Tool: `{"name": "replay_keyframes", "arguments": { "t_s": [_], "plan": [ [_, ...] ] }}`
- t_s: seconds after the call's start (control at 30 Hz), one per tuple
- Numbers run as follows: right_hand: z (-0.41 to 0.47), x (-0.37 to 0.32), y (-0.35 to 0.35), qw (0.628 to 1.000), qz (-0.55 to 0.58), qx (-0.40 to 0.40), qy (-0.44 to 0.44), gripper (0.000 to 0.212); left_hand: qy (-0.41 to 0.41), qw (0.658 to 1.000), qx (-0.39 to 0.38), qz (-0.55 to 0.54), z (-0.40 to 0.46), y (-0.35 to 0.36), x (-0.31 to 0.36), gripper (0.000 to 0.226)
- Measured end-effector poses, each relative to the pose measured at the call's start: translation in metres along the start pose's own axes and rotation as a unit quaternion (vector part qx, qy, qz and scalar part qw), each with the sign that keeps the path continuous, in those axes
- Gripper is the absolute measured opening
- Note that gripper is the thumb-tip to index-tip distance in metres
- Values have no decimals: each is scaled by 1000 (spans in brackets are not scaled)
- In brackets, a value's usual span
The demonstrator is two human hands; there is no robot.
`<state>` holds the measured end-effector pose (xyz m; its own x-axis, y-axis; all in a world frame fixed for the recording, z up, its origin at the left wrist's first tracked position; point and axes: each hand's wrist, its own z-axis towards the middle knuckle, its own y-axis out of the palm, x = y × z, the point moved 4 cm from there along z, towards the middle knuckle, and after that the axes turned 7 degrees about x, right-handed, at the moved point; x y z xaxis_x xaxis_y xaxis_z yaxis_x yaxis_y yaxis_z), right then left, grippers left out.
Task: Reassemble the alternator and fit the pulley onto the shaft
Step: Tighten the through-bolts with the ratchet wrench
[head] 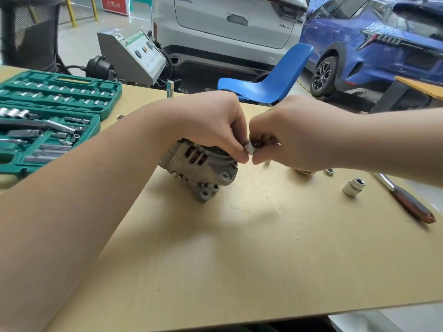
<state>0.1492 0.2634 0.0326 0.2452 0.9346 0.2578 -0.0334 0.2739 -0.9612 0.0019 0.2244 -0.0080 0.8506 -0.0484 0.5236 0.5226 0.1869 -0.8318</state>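
Note:
The grey alternator (199,168) lies on its side on the tan table (239,248), copper windings showing through its slots. Just above its right end, my left hand (215,125) and my right hand (287,133) meet fingertip to fingertip. Both pinch a small silver metal part (250,147), which could be a sleeve or a socket. The alternator's shaft end is hidden behind my fingers. A brownish round piece (305,172), perhaps the pulley, peeks out under my right wrist.
An open green socket set case (48,121) fills the table's left. Right of the hands lie a nut (329,172), a chrome socket (354,187) and a ratchet with a red-brown handle (410,202). Beyond the table's far edge stands a blue chair (271,80).

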Motion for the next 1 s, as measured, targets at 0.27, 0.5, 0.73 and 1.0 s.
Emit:
{"name": "replay_keyframes", "arguments": {
  "t_s": [0.27, 0.5, 0.73, 1.0],
  "plan": [
    [2, 6, 10, 938, 236, -66, 247, 41, -16, 1000, -3, 2, 1, 1, 0, 16],
    [1, -6, 2, 993, -108, -5, -36, 23, -7, 1000, -8, -3, 0, 0, 1, 10],
    [3, 3, 4, 983, 119, -30, 137, 37, -13, 1000, -1, -2, 1, 1, -1, 14],
    [2, -6, 0, 990, -119, -19, -74, 31, 0, 1000, -11, -4, -1, 0, 0, 11]
  ]
}}
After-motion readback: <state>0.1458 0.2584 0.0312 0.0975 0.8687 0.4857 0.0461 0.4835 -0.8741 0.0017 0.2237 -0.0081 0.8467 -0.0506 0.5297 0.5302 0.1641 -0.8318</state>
